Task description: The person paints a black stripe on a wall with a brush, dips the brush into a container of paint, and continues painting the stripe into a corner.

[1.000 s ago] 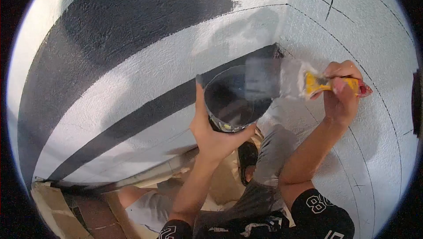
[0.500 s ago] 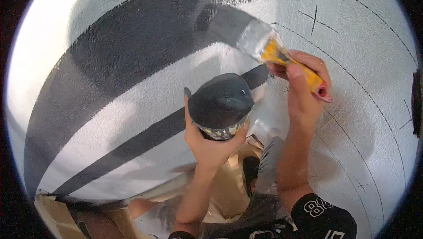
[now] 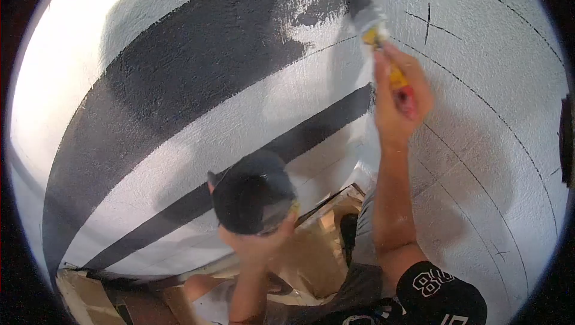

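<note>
My right hand point(image 3: 402, 88) is closed round the yellow handle of a paintbrush point(image 3: 372, 28), which has a red end. Its dark-loaded bristles are at the wall point(image 3: 335, 67), at the right side of a patchy stretch of dark grey paint; motion blurs them a little. Lower down, my left hand point(image 3: 257, 242) grips a paint cup point(image 3: 254, 193) from below, fingers wrapped about its sides. Dark grey paint coats the cup's inside, and its mouth faces me. A broad curved dark grey band point(image 3: 197, 43) covers the wall at the upper left.
A thinner dark stripe point(image 3: 323, 120) crosses the wall below the broad band. Thin dashed arcs and a drawn cross point(image 3: 427, 23) mark the pale wall to the right. Brown cardboard point(image 3: 84, 295) lies at the wall's foot, near my legs.
My right hand has carried the brush up and right, turning its bristles upward. My left hand has lowered the cup and moved it left.
</note>
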`<state>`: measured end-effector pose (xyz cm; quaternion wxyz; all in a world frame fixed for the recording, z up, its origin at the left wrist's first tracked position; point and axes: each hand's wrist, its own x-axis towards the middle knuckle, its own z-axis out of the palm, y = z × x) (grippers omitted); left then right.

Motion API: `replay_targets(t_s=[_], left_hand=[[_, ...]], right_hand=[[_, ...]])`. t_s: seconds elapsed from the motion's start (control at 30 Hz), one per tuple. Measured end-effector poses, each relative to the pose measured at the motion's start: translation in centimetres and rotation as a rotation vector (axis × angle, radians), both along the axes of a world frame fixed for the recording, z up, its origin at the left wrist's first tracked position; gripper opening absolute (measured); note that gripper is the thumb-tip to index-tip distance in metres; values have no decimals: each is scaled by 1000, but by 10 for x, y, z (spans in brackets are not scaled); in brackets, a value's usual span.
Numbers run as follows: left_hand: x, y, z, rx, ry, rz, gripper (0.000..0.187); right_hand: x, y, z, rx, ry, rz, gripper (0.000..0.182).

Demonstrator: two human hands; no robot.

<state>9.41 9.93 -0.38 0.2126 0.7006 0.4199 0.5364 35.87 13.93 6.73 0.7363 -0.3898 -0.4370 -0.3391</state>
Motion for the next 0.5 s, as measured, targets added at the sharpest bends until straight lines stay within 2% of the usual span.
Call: replay_targets(t_s=[0.07,0.1,0.13,0.2,0.23,0.27,0.3,0.33,0.4,0.5], left_hand=[[-15,-6,-10,-84,-25,71,105],[-22,-8,-16,-169,-56,144,104],[-32,-6,-25,-168,-54,142,104],[-48,0,-45,14,-119,195,104],[-55,-2,-50,14,-121,189,104],[-60,-3,-54,-33,-80,283,104],[-62,-4,-55,-82,-37,380,105],[-60,-3,-54,-84,-40,379,105],[-55,-3,-49,-128,-248,351,104],[-62,-3,-49,-102,-209,403,98]], right_hand=[[-16,7,-5,-100,6,175,16],[-24,5,-4,-99,6,174,16],[-31,2,-2,-104,-61,235,17],[-41,-7,-1,-114,-131,292,17],[-44,-10,0,-114,-112,345,18],[-45,-11,1,-113,-95,400,19],[-43,-11,2,-114,-97,398,19],[-37,-11,3,-123,-104,366,18],[-25,-8,2,-134,-106,333,17],[-6,5,-3,-125,42,246,15]])
